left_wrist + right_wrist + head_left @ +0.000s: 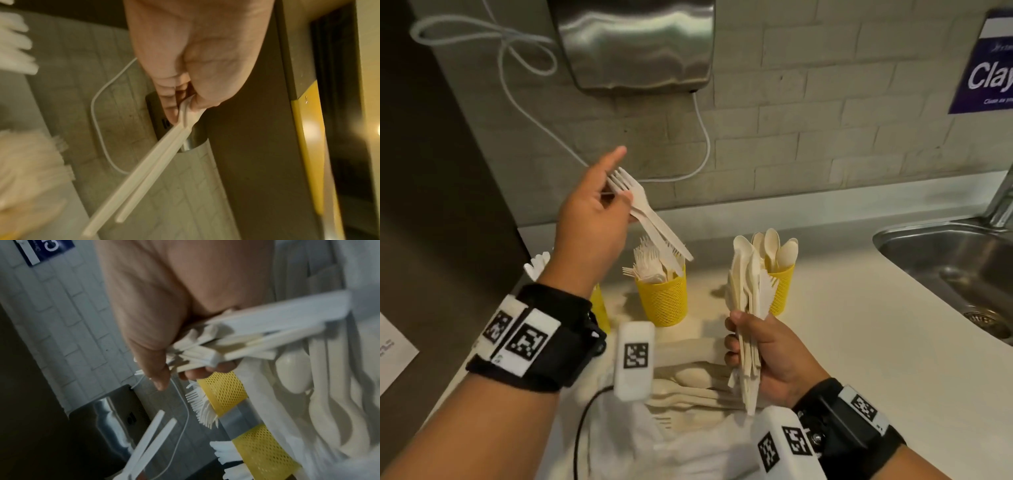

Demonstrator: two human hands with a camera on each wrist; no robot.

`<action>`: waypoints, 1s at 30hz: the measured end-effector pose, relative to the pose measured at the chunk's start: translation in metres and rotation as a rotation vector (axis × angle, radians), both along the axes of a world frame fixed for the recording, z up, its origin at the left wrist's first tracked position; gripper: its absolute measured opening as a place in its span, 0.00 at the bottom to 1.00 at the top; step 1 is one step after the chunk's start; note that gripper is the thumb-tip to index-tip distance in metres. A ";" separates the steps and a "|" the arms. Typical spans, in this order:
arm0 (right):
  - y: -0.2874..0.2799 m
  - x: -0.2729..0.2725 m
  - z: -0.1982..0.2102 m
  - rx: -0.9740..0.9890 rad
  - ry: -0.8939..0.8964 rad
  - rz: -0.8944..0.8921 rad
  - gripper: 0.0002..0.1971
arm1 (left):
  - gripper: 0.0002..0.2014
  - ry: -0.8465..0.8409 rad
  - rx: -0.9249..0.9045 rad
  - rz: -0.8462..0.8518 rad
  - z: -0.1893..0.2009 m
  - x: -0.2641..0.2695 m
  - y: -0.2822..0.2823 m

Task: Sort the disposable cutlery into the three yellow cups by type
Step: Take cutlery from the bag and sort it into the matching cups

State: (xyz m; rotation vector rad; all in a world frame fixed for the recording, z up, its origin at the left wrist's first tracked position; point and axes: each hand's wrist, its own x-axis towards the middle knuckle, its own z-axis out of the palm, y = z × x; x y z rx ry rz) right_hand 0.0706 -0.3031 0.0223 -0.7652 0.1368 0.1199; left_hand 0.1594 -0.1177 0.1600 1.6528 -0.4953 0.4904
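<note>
My left hand (pixel 616 195) is raised above the counter and pinches two pale forks (pixel 645 212) near their tines; the handles slant down toward the middle yellow cup (pixel 662 301), which holds forks. In the left wrist view the left hand (pixel 185 97) pinches the two forks (pixel 164 146). My right hand (pixel 744 342) grips a bundle of spoons and knives (pixel 750 291) upright, in front of the right yellow cup (pixel 784 291) that holds spoons. The left yellow cup (pixel 599 308) is mostly hidden behind my left wrist. Loose cutlery (pixel 688 387) lies on a white bag.
A steel sink (pixel 955 270) with a tap (pixel 1001 195) is set in the counter at the right. A steel wall unit (pixel 637 44) and a white cable (pixel 702 137) hang on the tiled wall behind. A dark panel (pixel 431 171) stands at the left.
</note>
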 end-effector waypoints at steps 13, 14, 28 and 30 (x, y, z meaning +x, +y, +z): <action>-0.006 -0.006 -0.002 -0.181 -0.034 -0.002 0.20 | 0.21 0.069 1.173 0.161 -0.080 0.074 -0.027; -0.005 -0.006 -0.001 -0.191 -0.032 -0.001 0.20 | 0.21 0.064 1.242 0.182 -0.079 0.072 -0.028; 0.021 0.003 0.014 -0.414 -0.206 0.040 0.14 | 0.02 0.612 0.240 -0.174 -0.095 -0.042 -0.044; 0.024 0.002 0.016 -0.409 -0.201 0.063 0.15 | 0.01 0.643 0.166 -0.164 -0.097 -0.040 -0.037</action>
